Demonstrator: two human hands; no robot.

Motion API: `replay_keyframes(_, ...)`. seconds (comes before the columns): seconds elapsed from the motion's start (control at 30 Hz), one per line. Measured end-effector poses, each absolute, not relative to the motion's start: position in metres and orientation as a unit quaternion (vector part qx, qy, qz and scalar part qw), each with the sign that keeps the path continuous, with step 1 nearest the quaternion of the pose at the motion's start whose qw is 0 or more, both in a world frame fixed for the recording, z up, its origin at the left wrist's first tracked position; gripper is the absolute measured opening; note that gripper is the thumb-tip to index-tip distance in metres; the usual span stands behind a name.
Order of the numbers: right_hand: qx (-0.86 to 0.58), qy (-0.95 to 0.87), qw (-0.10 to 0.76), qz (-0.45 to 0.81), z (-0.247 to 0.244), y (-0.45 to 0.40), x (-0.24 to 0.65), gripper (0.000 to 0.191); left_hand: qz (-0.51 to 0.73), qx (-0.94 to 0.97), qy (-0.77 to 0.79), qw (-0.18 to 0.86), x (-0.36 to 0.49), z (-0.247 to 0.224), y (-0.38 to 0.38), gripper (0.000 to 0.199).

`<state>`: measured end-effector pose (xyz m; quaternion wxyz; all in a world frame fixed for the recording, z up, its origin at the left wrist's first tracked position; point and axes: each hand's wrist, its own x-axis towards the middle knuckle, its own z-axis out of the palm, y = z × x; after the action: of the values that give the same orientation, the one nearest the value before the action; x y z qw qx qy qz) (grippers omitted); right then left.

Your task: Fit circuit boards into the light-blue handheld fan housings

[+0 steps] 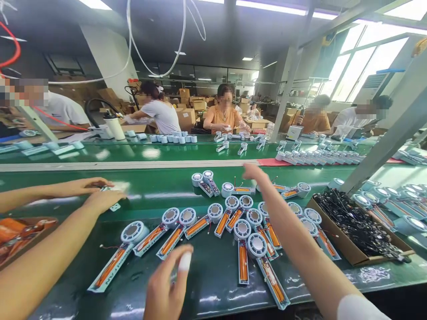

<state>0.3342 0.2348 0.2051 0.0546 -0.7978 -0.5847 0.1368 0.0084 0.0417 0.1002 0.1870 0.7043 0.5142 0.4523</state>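
1. Blue fan parts [243, 246] lie in a loose bunch on the near side of the green table [213, 291]. Each has a round head and a long handle. Many handles hold orange strips [170, 243], and thin wires [113, 247] stick out of some.
2. The left hand [167, 280] is near, just left of the bunch. Its thumb and finger are apart, and I see nothing in its grip. One tip wears a white cover [184, 261].
3. The right hand [256, 174] reaches over the bunch to the far side, near one fan part that lies sideways. It is blurry, so I cannot tell how wide its fingers are or if they hold anything.
4. To do this reach well, I think the arm should stay high, so it does not bump the heads below. Picking by the blue shell seems safer than pulling a wire.
5. On the right, a brown box [335, 243] is piled high with a tangle of black cords [358, 222].
6. On the left, another box [49, 224] holds orange packs [15, 235]. I cannot see its bottom. Past it, another person's hands [111, 197] are over a small part.
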Motion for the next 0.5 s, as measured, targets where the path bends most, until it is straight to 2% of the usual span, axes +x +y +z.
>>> replay_keyframes(0.07,-0.824,-0.552,0.04,0.12,0.203,0.209,0.381,0.036,0.351,0.773,0.506,0.154,0.027,0.132,0.093,0.039)
replay_keyframes(0.17,-0.84,-0.53,0.036,0.112,0.188,0.174,0.42,0.035,0.283,0.815,0.484,0.149,0.079,0.164,0.165,0.027)
replay_keyframes(0.23,-0.839,-0.533,0.047,0.1,0.175,0.159,0.424,0.032,0.236,0.837,0.474,0.137,0.119,0.174,0.198,0.033)
replay_keyframes(0.33,-0.834,-0.543,0.078,0.062,0.167,0.149,0.416,0.028,0.157,0.86,0.471,0.123,0.167,0.176,0.218,0.035)
replay_keyframes(0.4,-0.829,-0.549,0.108,0.029,0.171,0.144,0.41,0.028,0.111,0.871,0.463,0.12,0.186,0.176,0.217,0.043)
replay_keyframes(0.5,-0.815,-0.555,0.167,-0.019,0.185,0.13,0.402,0.022,0.068,0.88,0.457,0.113,0.197,0.177,0.206,0.041)
